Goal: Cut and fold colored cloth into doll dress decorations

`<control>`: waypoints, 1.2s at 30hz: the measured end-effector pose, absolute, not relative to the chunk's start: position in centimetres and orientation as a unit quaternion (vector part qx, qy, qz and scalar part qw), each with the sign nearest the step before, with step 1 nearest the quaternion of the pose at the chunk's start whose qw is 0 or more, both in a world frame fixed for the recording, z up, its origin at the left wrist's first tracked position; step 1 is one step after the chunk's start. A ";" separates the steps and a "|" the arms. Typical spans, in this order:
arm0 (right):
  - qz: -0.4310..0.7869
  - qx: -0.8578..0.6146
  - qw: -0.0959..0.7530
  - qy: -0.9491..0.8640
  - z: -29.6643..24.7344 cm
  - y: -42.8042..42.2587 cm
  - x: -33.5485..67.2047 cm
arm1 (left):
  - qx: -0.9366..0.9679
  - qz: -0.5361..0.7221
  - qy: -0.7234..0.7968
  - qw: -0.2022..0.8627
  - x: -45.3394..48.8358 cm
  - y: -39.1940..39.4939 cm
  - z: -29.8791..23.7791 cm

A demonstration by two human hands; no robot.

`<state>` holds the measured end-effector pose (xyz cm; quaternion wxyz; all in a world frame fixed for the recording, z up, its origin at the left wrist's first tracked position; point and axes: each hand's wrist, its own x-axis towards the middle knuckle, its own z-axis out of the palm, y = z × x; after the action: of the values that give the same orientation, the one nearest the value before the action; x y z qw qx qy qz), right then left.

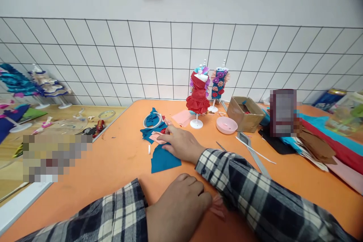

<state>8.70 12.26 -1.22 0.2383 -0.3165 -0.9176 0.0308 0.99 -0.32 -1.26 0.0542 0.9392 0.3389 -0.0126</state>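
Observation:
My left hand point(181, 206) is closed near the front of the orange table point(113, 181). From its fingers sticks out a gathered piece of pink fabric point(218, 207), partly behind my right sleeve. My right hand point(183, 143) reaches over a heap of scraps, its thumb and forefinger apart. Its fingertips are at a small pink scrap point(156, 137); I cannot tell if they touch it. Beneath the hand lies a flat blue fabric piece point(164, 160). A ring-shaped roll point(145, 123) rests on crumpled blue scraps point(146, 135) just beyond.
Small dress forms stand at the back, one in a red dress point(197, 92), another in a blue flowered one point(217, 83). To their right are a pink bowl point(227, 125), a cardboard box point(241, 123), grey-handled scissors point(255, 157) and layered fabrics point(317, 147). More dressed forms point(49, 83) stand left.

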 end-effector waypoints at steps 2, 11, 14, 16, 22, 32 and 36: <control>0.021 -0.318 0.231 -0.919 -1.9 12.5 7.6 | 0.936 -0.008 0.344 0.074 0.8 -0.1 -1.2; -0.084 -0.562 0.289 -0.770 4.4 12.4 16.0 | 0.932 -0.032 0.352 0.076 0.5 -0.6 -0.2; -0.291 -0.499 0.410 -0.706 5.4 11.7 19.3 | 0.936 -0.006 0.345 0.061 0.3 -0.6 -0.8; -0.309 -0.389 0.340 -0.798 3.8 10.6 19.6 | 0.940 0.008 0.339 0.041 0.3 -0.5 -1.4; -0.121 -0.391 0.182 -0.894 -0.6 9.0 17.6 | 0.945 0.014 0.326 -0.007 0.5 -0.5 -1.7; 0.204 -0.564 0.242 -0.762 -1.6 11.0 19.9 | 0.960 0.018 0.272 -0.064 0.4 -0.6 -1.7; 0.196 -0.442 0.221 -0.847 -1.6 11.6 20.6 | 0.975 0.053 0.213 -0.025 0.1 -0.4 -2.2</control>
<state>20.59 11.58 -1.63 0.2212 -0.4423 -0.8468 0.1958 0.10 -0.43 -2.22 -0.0251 0.9752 0.2132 0.0533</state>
